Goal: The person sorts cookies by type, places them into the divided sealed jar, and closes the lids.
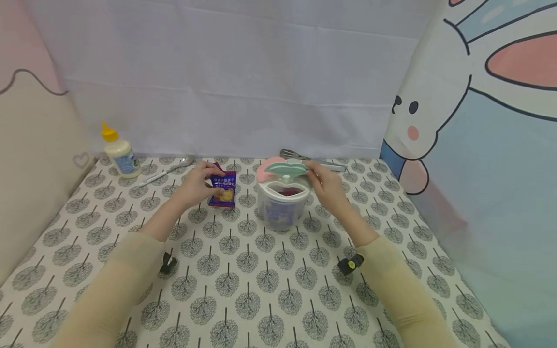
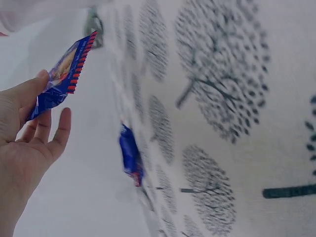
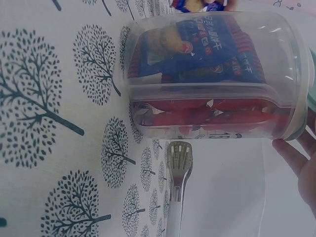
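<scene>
My left hand [image 1: 196, 184] pinches a blue snack packet [image 2: 61, 74] with a red crimped edge between thumb and fingers. Farther back in the left wrist view, a second blue packet [image 2: 130, 154] lies on the cloth. My right hand [image 1: 327, 187] has its fingers at the raised green flap lid [image 1: 286, 169] of a clear plastic container [image 3: 207, 89]. A pink flap [image 1: 266, 173] stands raised on the container's left. Inside, blue packets fill one compartment and red-wrapped pieces [image 3: 197, 113] fill another. The container stands upright, just right of the held packet.
Behind the container lie slotted metal tongs [image 3: 178, 160]. A long-handled spoon [image 1: 167, 171] rests at the back left, beside a yellow-capped bottle [image 1: 124, 157]. The tree-patterned tablecloth [image 1: 261, 299] runs back to a white cloth wall [image 1: 226, 82].
</scene>
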Demonstrator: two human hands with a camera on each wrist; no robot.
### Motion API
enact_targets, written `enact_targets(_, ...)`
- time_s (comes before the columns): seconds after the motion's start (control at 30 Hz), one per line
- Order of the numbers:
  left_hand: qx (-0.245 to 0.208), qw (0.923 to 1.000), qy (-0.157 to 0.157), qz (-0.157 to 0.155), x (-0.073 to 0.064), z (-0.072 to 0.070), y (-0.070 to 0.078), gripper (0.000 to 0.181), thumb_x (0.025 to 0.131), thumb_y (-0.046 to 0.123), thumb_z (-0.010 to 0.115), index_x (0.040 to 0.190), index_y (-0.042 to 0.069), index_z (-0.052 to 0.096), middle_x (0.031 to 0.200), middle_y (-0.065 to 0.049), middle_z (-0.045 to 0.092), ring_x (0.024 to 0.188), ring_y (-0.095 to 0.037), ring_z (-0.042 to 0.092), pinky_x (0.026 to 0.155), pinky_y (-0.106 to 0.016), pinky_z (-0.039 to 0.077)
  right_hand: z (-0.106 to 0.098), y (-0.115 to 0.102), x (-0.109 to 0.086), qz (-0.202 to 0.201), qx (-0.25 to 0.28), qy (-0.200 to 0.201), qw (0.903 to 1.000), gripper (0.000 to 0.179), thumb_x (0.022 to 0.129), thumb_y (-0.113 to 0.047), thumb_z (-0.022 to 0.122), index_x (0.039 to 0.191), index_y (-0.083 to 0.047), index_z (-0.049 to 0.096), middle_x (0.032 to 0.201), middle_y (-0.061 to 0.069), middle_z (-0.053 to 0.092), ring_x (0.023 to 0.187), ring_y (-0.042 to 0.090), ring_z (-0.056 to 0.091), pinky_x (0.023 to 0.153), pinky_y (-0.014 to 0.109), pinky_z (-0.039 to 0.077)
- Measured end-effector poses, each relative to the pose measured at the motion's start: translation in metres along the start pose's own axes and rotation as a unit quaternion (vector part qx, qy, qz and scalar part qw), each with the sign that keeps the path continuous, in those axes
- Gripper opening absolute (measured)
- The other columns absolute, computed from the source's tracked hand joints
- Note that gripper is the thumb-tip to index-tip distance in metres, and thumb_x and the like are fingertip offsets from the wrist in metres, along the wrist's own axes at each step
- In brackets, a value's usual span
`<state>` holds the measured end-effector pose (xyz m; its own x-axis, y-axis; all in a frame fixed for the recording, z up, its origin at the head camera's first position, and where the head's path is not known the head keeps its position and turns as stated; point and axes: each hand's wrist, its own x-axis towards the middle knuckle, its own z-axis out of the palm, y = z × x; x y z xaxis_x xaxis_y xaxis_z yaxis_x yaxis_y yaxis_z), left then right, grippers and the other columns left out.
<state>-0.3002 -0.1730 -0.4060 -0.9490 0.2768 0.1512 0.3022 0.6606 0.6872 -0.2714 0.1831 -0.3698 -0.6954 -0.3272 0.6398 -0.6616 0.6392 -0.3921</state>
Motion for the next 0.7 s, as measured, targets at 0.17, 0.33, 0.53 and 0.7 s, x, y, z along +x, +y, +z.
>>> enact_targets(0.17, -0.011, 0.9988, 0.040, 0.027, -0.014, -0.008, 0.027, 0.045, 0.077, 0.009, 0.077, 0.119, 0.004, 0.062, 0.130, -0.012, 0.045, 0.099, -0.033, 0.061, 0.080, -0.035, 0.058, 0.000, -0.001, 0.001, 0.003, 0.004, -0.004, 1.0000, 0.023, 0.098, -0.014, 0.049, 0.119, -0.010, 0.058, 0.112, 0.014, 0.067, 0.098, 0.029, 0.065, 0.087, 0.042, 0.054)
enact_targets(0.33, -0.034, 0.9952, 0.078, 0.047, -0.027, -0.017, 0.058, 0.044, 0.075, 0.006, 0.077, 0.117, 0.004, 0.063, 0.130, -0.011, 0.046, 0.099, -0.033, 0.061, 0.082, -0.031, 0.057, -0.001, -0.002, 0.000, 0.006, 0.006, -0.005, 0.9999, 0.024, 0.098, -0.015, 0.049, 0.120, -0.010, 0.058, 0.111, 0.014, 0.067, 0.098, 0.029, 0.065, 0.086, 0.041, 0.054)
enact_targets(0.53, -0.085, 0.9833, 0.117, 0.110, -0.039, -0.021, 0.098, 0.044, 0.073, -0.001, 0.077, 0.116, 0.001, 0.064, 0.125, -0.007, 0.048, 0.100, -0.026, 0.060, 0.081, -0.020, 0.055, 0.000, -0.001, 0.000, 0.007, 0.009, -0.001, 0.9999, 0.023, 0.098, -0.014, 0.049, 0.119, -0.010, 0.058, 0.111, 0.014, 0.067, 0.096, 0.029, 0.066, 0.085, 0.041, 0.055)
enact_targets(0.7, -0.131, 0.9657, 0.144, 0.172, -0.041, -0.016, 0.121, 0.042, 0.071, -0.007, 0.077, 0.111, -0.001, 0.065, 0.122, -0.006, 0.050, 0.098, -0.022, 0.060, 0.080, -0.018, 0.055, 0.000, -0.002, 0.000, 0.003, 0.009, 0.003, 0.9999, 0.022, 0.098, -0.013, 0.049, 0.118, -0.010, 0.059, 0.111, 0.014, 0.067, 0.096, 0.029, 0.066, 0.085, 0.041, 0.055)
